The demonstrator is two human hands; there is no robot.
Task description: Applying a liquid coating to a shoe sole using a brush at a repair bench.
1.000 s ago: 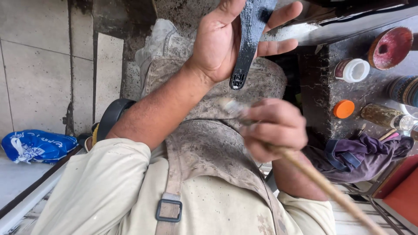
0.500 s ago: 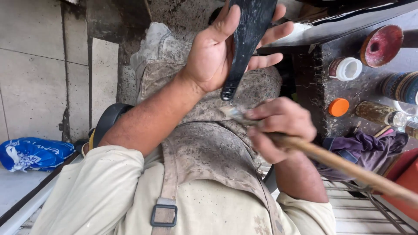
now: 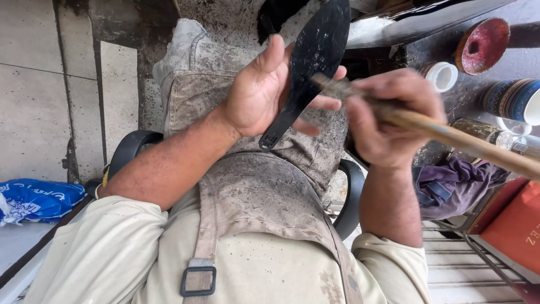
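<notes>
Brush now meets the black sole

Since half a second ago the right hand (image 3: 388, 121) has risen toward upper centre, bringing its wooden-handled brush (image 3: 450, 135) tip against the black shoe sole (image 3: 312, 62). Left of it, the left hand (image 3: 264, 90) grips that sole, which lies across its palm; the right fist is wrapped around the brush handle.

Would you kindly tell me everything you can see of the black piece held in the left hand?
The black piece is a flat, dark, sole-shaped sheet, wide at the top and tapering to a narrow rounded end below. It looks like rubber or leather, dusty and speckled. It stands nearly upright, tilted, above the lap. The left hand holds its edge, fingers behind; the brush in the right hand meets its face.
</notes>
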